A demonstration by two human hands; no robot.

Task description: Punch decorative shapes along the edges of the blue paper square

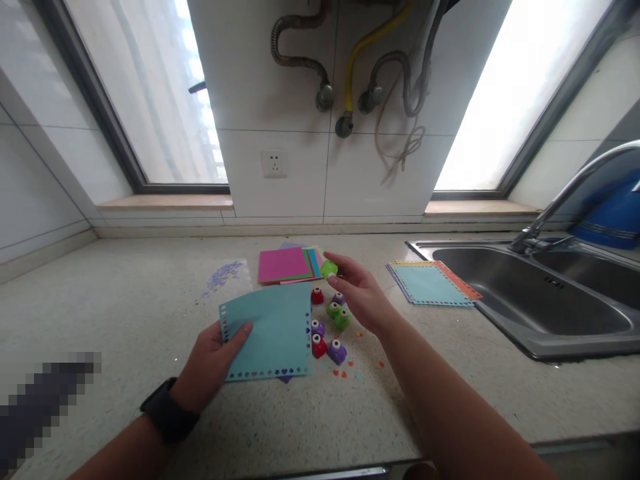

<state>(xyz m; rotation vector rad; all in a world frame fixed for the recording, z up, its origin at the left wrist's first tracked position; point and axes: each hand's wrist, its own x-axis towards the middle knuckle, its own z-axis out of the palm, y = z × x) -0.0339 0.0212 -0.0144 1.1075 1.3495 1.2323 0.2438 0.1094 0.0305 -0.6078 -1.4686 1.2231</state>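
Observation:
My left hand (213, 357) grips a light blue sheet of paper (273, 327) by its left side, thumb on top. Small shapes are punched along the sheet's left, right and bottom edges. Between the thumb and fingers of my right hand (357, 287) is a green craft punch (329, 269), raised just beyond the sheet's upper right corner. Several more punches lie right of the sheet: a red punch (319, 345), a purple punch (337, 351) and a green punch (342, 320) among them. A purple corner (285, 379) peeks out beneath the sheet.
Coloured paper (283, 265) is stacked behind the sheet. Punched sheets (433, 283) lie at right, overlapping the rim of the sink (500, 340). Purple cut-outs (223, 277) rest on white paper at left; orange cut-outs (344, 375) dot the counter. A faucet (565, 193) rises behind the sink.

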